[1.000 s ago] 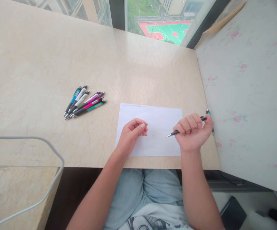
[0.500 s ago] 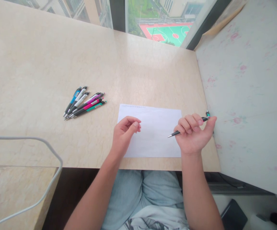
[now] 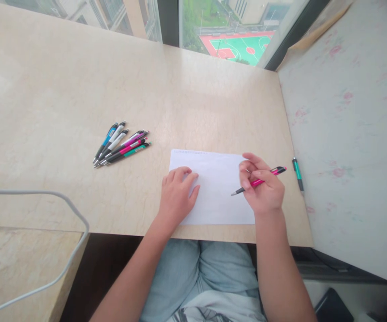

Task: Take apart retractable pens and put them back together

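Observation:
A pink and black pen is held in my right hand, its metal tip pointing left over the white sheet of paper. Whether the tip touches the paper I cannot tell. Palm down, my left hand lies on the left part of the sheet with its fingers apart. A faint line of small writing runs along the sheet's top left edge. To the right of my right hand, a green and black pen lies beside the wall.
Several pens in blue, white, purple, pink and green lie fanned on the table at left. A white cable loops at lower left. The flowered wall panel bounds the right side; windows stand behind.
My left hand has turned palm down and flattened onto the paper. My right hand has turned over with the pink pen, moving slightly left and uncovering the green pen by the wall.

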The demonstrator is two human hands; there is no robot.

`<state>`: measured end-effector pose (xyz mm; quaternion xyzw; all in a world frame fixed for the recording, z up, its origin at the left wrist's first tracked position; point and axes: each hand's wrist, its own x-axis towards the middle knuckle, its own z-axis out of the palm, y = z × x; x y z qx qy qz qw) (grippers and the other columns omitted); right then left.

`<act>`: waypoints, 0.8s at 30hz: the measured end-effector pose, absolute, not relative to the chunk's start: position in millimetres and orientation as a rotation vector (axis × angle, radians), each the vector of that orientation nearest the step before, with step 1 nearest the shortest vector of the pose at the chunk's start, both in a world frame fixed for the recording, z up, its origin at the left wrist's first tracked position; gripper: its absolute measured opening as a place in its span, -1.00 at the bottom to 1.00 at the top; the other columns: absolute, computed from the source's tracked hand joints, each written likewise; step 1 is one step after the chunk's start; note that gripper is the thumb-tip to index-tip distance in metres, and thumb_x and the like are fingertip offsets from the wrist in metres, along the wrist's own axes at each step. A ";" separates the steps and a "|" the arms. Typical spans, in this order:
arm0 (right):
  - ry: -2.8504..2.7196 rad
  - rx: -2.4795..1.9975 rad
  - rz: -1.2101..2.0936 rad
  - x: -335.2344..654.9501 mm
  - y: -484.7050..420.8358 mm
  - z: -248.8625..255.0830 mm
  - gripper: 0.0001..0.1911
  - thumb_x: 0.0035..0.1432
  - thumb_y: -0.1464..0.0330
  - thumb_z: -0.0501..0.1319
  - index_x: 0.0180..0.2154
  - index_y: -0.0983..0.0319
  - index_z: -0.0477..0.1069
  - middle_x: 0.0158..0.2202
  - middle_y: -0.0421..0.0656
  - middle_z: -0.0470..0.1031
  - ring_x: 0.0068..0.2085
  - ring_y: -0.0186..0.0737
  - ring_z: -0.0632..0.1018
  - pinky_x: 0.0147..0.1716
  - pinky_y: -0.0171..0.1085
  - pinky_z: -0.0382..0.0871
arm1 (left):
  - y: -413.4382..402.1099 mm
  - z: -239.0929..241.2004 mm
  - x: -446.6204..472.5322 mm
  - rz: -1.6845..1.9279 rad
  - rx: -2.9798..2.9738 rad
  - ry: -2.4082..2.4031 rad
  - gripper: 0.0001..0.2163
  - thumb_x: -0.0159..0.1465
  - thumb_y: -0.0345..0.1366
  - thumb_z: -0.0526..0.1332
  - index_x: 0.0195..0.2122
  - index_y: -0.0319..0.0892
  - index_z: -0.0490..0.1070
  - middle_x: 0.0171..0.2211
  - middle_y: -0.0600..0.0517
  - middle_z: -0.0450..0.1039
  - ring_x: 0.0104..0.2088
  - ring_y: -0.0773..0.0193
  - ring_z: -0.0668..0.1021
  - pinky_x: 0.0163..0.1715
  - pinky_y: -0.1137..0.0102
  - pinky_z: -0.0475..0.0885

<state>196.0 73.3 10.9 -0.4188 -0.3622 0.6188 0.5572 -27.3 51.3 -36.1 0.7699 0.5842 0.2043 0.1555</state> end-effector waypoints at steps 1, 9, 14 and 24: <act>-0.899 -1.026 1.451 192.6 75.4 8.7 -0.72 0.08 0.21 0.18 -0.19 0.13 0.55 -0.38 -0.19 0.45 -0.53 -0.34 0.36 -0.56 -0.28 0.25 | 50.9 -35.4 -26.6 0.571 2.214 1.674 -0.78 0.32 -0.28 0.18 -0.04 -0.13 0.46 0.02 -0.16 0.42 0.03 -0.04 0.43 0.00 0.06 0.31; -1.201 -1.331 1.234 166.9 93.1 -9.0 -0.47 0.30 -0.07 0.01 -0.15 0.16 0.54 -0.41 -0.18 0.50 -0.39 -0.25 0.53 -0.32 -0.21 0.43 | 55.4 -34.4 -28.3 0.532 2.252 1.667 -0.80 0.31 -0.26 0.20 -0.05 -0.10 0.45 0.00 -0.14 0.43 -0.01 -0.03 0.43 -0.08 0.10 0.31; -1.296 -1.451 0.942 154.6 122.7 -20.6 -0.66 0.12 0.05 0.33 -0.28 0.18 0.46 -0.39 -0.20 0.52 -0.36 -0.27 0.54 -0.34 -0.27 0.42 | 55.6 -35.7 -28.9 0.555 2.242 1.645 -0.81 0.31 -0.26 0.20 -0.07 -0.09 0.45 0.00 -0.13 0.43 0.00 -0.03 0.43 -0.08 0.11 0.30; -1.454 -1.585 0.739 152.6 144.8 -42.9 -0.67 0.25 0.14 0.19 -0.46 0.20 0.42 -0.60 -0.24 0.44 -0.55 -0.32 0.44 -0.48 -0.30 0.31 | 55.5 -33.2 -27.6 0.493 2.212 1.673 -0.82 0.31 -0.26 0.20 -0.08 -0.10 0.43 0.02 -0.13 0.43 0.00 -0.04 0.43 -0.09 0.08 0.31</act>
